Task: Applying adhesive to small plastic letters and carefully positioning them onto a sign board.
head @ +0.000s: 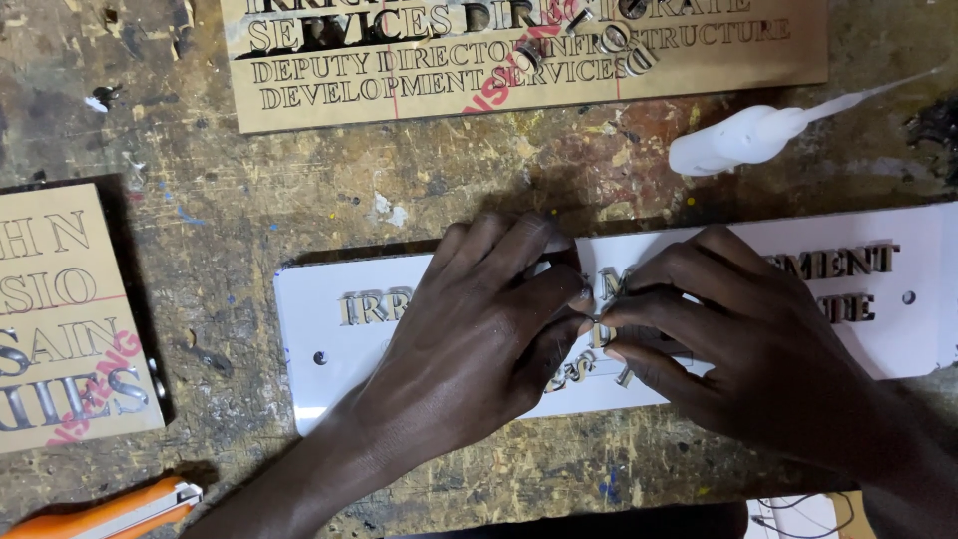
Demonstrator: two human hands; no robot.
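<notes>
A long white sign plate [329, 329] lies across the worn workbench, with small metallic cut-out letters [364, 305] stuck along its top row. My left hand [469, 339] rests flat over the plate's middle, fingertips pressing down. My right hand [738, 339] meets it from the right. Thumb and forefinger pinch a small metallic letter [599, 329] at the plate's centre. More letters [848, 262] stand on the plate to the right of my right hand. A few loose letters [574, 369] lie under my fingers.
A tan board [519, 85] with cut-out lettering lies at the top, several loose metal letters on it. A second tan board [65, 319] sits at the left. A white glue bottle [758, 135] lies at upper right. An orange-handled tool [120, 511] pokes in at bottom left.
</notes>
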